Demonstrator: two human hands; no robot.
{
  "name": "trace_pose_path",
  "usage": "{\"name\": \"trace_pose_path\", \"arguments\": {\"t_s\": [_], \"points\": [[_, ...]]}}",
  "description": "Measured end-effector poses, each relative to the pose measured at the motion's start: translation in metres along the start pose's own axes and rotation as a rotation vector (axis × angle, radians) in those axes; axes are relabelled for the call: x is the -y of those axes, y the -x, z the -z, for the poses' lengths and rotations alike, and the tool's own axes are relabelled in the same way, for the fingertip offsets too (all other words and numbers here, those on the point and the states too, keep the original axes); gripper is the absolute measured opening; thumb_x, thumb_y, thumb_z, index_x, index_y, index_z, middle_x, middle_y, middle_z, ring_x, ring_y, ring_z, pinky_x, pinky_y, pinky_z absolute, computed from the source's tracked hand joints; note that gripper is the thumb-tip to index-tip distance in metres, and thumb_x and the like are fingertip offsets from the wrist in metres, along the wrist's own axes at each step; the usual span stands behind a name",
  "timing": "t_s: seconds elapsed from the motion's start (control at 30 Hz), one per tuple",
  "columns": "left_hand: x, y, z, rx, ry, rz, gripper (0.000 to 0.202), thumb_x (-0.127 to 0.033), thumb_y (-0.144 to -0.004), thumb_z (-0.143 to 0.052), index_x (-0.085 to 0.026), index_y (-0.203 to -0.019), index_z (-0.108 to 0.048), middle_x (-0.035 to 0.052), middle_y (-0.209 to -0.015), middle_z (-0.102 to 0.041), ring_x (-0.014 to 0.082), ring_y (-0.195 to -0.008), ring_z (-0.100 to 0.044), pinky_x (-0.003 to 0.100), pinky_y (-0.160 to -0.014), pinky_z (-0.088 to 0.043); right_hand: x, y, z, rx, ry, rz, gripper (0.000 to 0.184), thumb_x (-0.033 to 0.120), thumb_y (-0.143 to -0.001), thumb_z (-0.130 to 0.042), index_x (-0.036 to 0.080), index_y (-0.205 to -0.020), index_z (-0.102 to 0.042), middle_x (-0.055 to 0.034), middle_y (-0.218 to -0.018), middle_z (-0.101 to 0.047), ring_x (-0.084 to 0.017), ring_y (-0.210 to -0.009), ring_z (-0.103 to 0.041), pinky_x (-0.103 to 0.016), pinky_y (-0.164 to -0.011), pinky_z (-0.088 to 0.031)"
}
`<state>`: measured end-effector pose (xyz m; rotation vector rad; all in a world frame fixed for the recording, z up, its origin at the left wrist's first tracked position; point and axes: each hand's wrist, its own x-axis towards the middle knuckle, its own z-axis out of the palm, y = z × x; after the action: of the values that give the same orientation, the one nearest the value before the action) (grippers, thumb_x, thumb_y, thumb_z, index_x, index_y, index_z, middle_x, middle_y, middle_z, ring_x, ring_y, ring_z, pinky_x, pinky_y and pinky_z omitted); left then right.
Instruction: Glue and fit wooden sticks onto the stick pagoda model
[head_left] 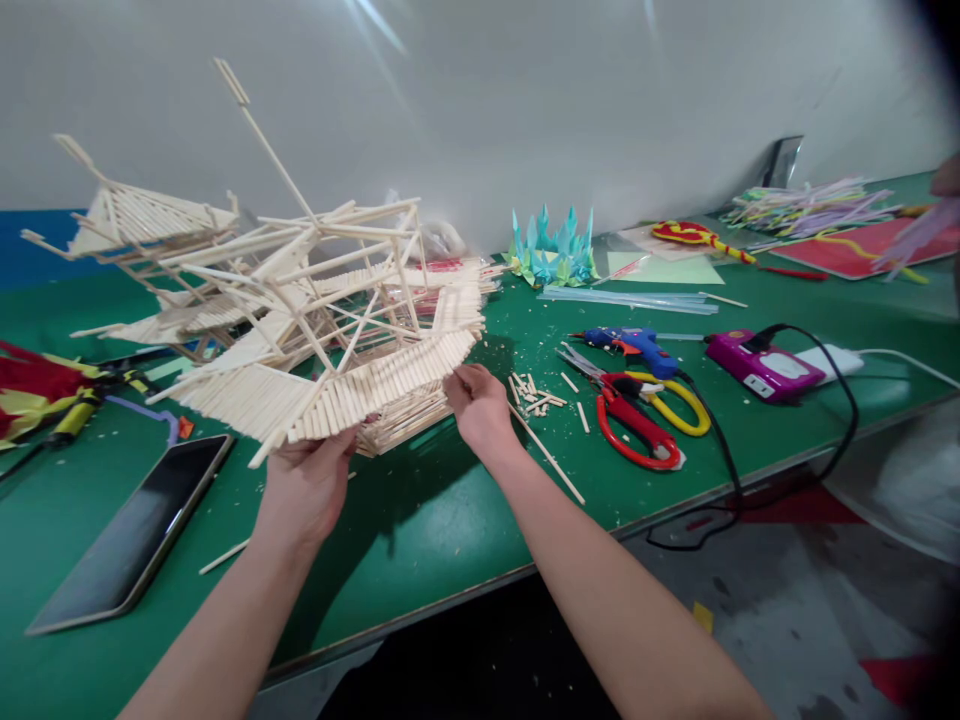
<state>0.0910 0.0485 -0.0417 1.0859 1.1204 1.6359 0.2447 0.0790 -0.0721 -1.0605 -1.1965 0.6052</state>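
Note:
A pale model building made of thin wooden sticks fills the left and middle of the view, with slatted roof edges and an open frame on top. My left hand grips it from below at the front left corner, its fingertips hidden under the slats. At the front right corner, my right hand pinches the model's lower edge, fingers closed. The model looks slightly tilted; whether its base touches the table is hidden. Short cut stick pieces and one longer stick lie right of my right hand.
On the green table are a phone, red-handled cutters, yellow-handled scissors, a blue glue gun and a purple power strip. Its black cord hangs past the front edge. Blue folded-paper work stands behind. A person's hand shows far right.

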Motion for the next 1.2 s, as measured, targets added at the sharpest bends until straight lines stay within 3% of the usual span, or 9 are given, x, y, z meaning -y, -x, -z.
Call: {"name": "trace_pose_path", "arguments": {"t_s": [0.4,1.0,1.2], "points": [[-0.007,0.004,-0.004,-0.009,0.005,0.019,0.016,-0.015,-0.053,-0.073,-0.017,-0.068,-0.068,-0.0010,-0.068,-0.067,0.0145,-0.070,-0.059,0.028,-0.073,-0.046,0.002,0.001,0.001,0.016,-0.023,-0.030,0.024,0.023,-0.079,-0.048,0.018,-0.056,-0.051,-0.0007,-0.067,-0.047,-0.014,-0.064,-0.051,-0.027,-0.063,-0.042],[-0.004,0.001,-0.002,0.013,0.010,-0.006,0.016,-0.017,-0.052,-0.073,-0.018,-0.067,-0.068,-0.0015,-0.067,-0.067,0.0138,-0.067,-0.057,0.025,-0.063,-0.045,0.006,-0.006,0.010,0.095,-0.043,-0.022,0.029,0.028,-0.075,-0.048,0.019,-0.048,-0.041,0.0026,-0.057,-0.042,-0.013,-0.060,-0.047,-0.024,-0.061,-0.039],[-0.002,0.000,0.000,0.043,0.024,-0.011,0.018,-0.016,-0.053,-0.073,-0.018,-0.071,-0.068,-0.0014,-0.071,-0.068,0.0139,-0.069,-0.058,0.026,-0.068,-0.046,0.002,-0.009,0.010,0.108,-0.054,-0.031,0.028,0.030,-0.073,-0.049,0.019,-0.047,-0.042,0.0024,-0.058,-0.044,-0.012,-0.059,-0.047,-0.024,-0.059,-0.038]]}}
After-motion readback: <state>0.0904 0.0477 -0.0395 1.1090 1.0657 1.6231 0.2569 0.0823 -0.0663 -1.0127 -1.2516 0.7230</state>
